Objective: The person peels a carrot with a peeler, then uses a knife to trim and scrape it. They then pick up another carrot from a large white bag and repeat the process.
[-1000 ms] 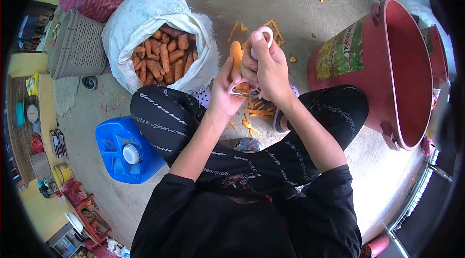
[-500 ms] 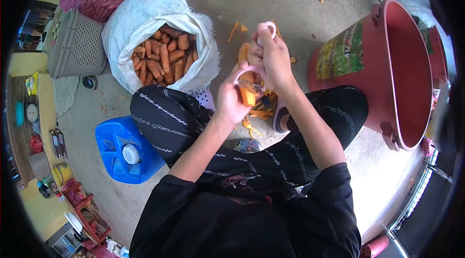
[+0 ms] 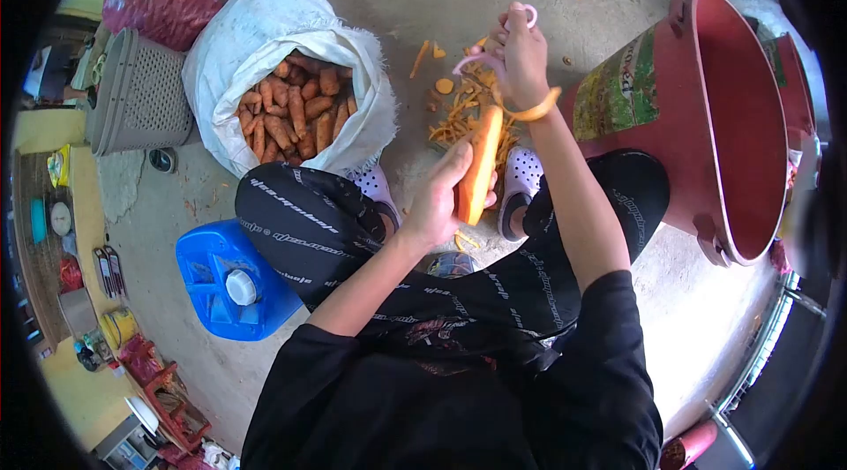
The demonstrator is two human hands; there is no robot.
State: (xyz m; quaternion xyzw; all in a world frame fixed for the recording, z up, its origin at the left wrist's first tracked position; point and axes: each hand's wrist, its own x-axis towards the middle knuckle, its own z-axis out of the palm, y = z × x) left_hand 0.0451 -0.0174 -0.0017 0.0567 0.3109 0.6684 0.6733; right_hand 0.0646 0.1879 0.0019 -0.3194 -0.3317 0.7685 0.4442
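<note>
L hand (image 3: 434, 205) was closed round lower end of carrot (image 3: 482, 165), held up over floor btwn the legs. R hand (image 3: 522, 60) was curled tight on pink peeler (image 3: 481, 62), just beyond carrot; peel strip (image 3: 534, 108) lay across R wrist. Peelings (image 3: 460, 112) were on floor w/ sack (image 3: 291, 73) to L.

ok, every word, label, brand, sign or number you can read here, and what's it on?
Nothing can be quoted with confidence.
Black patterned trousers: repeated white lettering, too warped to read.
Large red plastic tub: lettering on its green-and-yellow label, too blurred.
Pink peeler, peeled orange carrot: no lettering visible.
</note>
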